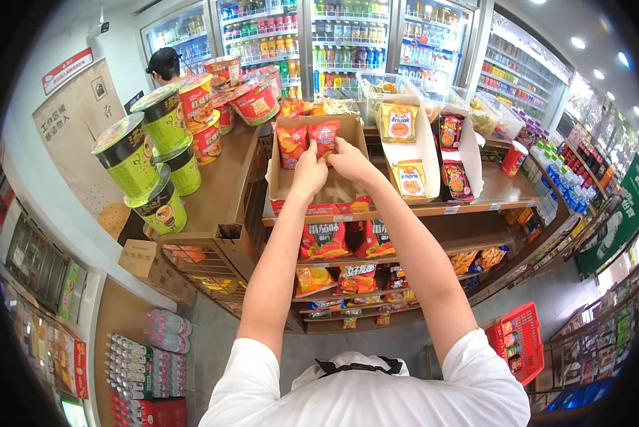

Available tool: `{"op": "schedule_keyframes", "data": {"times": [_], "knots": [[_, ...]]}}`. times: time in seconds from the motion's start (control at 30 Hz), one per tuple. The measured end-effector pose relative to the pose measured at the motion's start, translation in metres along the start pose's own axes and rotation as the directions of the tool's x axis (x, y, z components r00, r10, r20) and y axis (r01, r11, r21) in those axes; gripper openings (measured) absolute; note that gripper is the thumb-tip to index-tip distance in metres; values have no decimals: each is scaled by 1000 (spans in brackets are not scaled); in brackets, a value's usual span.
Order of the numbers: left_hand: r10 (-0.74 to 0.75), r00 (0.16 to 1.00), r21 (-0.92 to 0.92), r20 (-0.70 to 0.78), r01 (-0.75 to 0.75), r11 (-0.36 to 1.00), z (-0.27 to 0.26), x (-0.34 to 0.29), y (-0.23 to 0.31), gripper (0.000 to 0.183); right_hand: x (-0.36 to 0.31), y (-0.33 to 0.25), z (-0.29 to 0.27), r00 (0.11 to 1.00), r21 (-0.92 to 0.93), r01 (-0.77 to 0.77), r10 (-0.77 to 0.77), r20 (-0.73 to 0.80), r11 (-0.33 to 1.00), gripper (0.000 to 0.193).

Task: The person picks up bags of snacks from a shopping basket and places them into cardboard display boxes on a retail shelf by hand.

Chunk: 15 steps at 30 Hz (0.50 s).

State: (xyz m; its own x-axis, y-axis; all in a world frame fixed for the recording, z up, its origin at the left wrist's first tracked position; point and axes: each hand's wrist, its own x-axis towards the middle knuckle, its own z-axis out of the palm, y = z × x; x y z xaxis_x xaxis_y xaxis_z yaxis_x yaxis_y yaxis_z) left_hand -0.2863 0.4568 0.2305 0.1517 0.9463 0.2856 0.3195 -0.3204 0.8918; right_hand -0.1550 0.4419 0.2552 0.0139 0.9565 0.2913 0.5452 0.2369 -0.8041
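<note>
Both my arms reach forward over a shelf to an open cardboard box (337,186). My left hand (309,172) and my right hand (349,159) are close together inside it, fingers closed at the lower part of a small red snack bag (324,134). That bag stands upright against the far side of the box. Just left of it, a second red snack bag (291,144) stands alongside, near my left hand. The undersides of my fingers are hidden.
Stacked green noodle cups (126,158) and red noodle cups (255,101) stand on the counter to the left. Right of the box is a white tray (422,153) with yellow packets. Farther right stands a red can (514,158). A red basket (536,341) is low at right. A person in a black cap (164,60) is behind the cups.
</note>
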Motion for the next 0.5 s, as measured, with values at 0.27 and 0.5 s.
{"op": "schedule_keyframes", "data": {"times": [0.27, 0.5], "knots": [[-5, 1000, 86, -12, 5, 996, -3, -5, -7, 63, -5, -7, -5, 994, 88, -95, 91, 53, 992, 77], [51, 997, 90, -56, -45, 995, -13, -18, -3, 62, -25, -29, -8, 983, 81, -185, 186, 4, 979, 76]]}}
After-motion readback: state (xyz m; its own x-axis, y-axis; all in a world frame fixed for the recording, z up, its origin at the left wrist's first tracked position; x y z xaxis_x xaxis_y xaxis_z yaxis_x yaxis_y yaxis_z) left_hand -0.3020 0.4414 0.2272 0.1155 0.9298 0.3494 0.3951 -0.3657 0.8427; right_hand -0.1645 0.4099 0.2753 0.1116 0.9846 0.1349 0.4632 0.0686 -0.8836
